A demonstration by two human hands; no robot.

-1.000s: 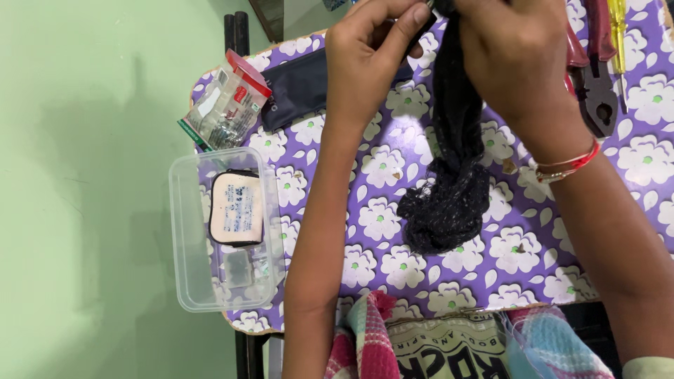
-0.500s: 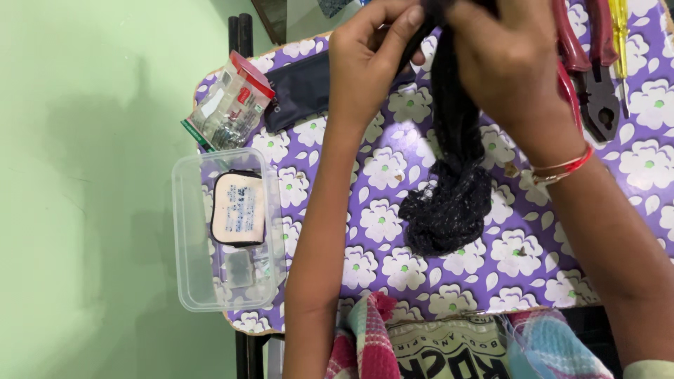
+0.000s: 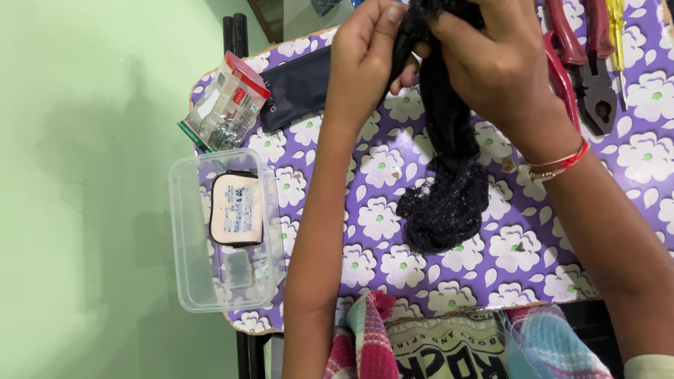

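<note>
Both hands, left (image 3: 365, 60) and right (image 3: 495, 67), pinch the black net cloth (image 3: 446, 189) above the table's (image 3: 393, 231) far edge; its dangling bunch could snag on the nearby pliers (image 3: 593, 77).

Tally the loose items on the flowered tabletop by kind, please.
Dark knitted fabric bundle, held by both hands: 1
Clear plastic tub: 1
Dark flat pouch: 1
Clear packet of small metal parts: 1
Red-handled pliers: 1
Yellow-handled screwdriver: 1
Total: 6
</note>
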